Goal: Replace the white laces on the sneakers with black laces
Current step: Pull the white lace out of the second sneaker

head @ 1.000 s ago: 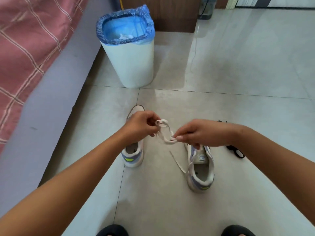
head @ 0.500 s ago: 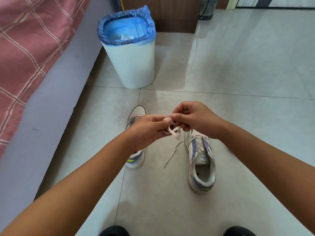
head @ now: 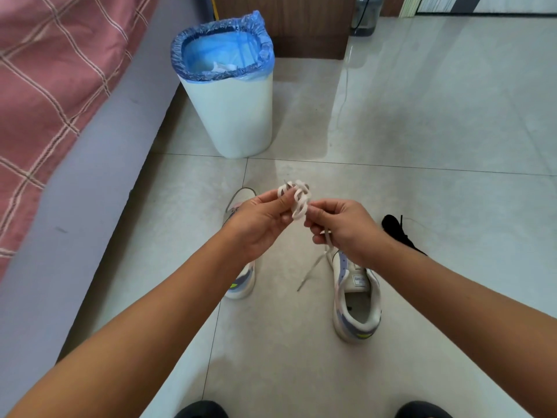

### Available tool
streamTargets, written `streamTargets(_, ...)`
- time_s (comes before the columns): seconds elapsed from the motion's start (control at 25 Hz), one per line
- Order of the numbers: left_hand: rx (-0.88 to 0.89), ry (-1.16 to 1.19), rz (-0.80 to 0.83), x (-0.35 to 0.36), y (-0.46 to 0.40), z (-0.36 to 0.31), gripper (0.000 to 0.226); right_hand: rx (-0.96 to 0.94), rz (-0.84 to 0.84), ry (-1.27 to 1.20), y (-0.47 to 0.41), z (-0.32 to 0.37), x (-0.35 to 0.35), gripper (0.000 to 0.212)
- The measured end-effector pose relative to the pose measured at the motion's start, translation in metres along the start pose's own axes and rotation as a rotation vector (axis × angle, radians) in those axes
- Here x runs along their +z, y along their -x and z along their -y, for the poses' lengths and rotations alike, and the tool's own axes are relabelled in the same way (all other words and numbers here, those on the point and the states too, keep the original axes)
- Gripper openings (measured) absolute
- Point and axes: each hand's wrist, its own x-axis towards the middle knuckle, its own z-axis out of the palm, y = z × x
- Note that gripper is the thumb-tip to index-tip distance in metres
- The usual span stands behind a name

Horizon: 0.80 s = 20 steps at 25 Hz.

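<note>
The white lace [head: 297, 200] is bunched into a small coil of loops between your two hands, held up over the floor [head: 422, 131]. Your left hand [head: 259, 224] pinches the coil from its side with thumb and fingertips, and your right hand [head: 343, 227] grips it from the other side, fingers curled, with a loose tail of the lace running through that hand and dangling down beneath it toward the tiles. Directly below your right hand sits the right sneaker [head: 355, 300], white with lilac panels and a yellow-green heel accent; its tongue carries a small label, too blurred to read. The left sneaker [head: 241, 276] is mostly hidden under your left hand and forearm. Just beyond your right wrist, the black laces [head: 398, 230] lie in a heap on the floor. Ahead of both hands stands a white bin [head: 235, 116] lined with a blue bag [head: 223, 49]. Off past your left arm runs a grey bed edge [head: 90, 182] with a pink checked cover [head: 45, 70].
</note>
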Motion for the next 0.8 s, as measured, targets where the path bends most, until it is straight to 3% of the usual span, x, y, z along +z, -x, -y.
streamTargets(0.12,0.102,-0.089,-0.161,-0.001,-0.001,0.008,0.005,0.008,0.060,0.286,0.008,-0.008,0.007,0.014)
streamTargets(0.2,0.256,-0.474,-0.258,-0.008,0.000,0.014,0.005,-0.051,0.108,0.643,0.013,-0.002,0.007,0.024)
streamTargets(0.28,0.389,-0.823,-0.232,-0.015,0.001,0.018,0.009,-0.195,0.088,0.914,0.014,0.011,0.003,0.024)
streamTargets(0.36,0.356,-0.869,-0.131,-0.016,0.003,0.016,0.015,-0.334,-0.010,0.995,0.010,0.023,-0.006,0.014)
streamTargets(0.44,0.236,-0.750,-0.026,-0.016,0.005,0.011,0.014,-0.351,-0.091,0.841,0.001,0.028,-0.016,0.007)
streamTargets(0.52,0.104,-0.479,0.088,-0.013,0.008,0.004,0.006,-0.207,-0.071,0.388,-0.005,0.025,-0.019,0.006)
streamTargets(0.6,0.047,-0.165,0.111,-0.010,0.007,0.001,0.012,-0.013,-0.023,-0.009,-0.002,0.013,-0.010,0.007)
streamTargets(0.68,0.086,-0.014,0.005,-0.009,0.001,0.002,0.012,0.065,0.016,-0.047,0.011,-0.003,0.004,0.013)
streamTargets(0.8,0.205,-0.258,-0.186,-0.009,-0.002,0.010,0.008,0.053,0.142,0.161,0.031,-0.008,0.019,0.017)
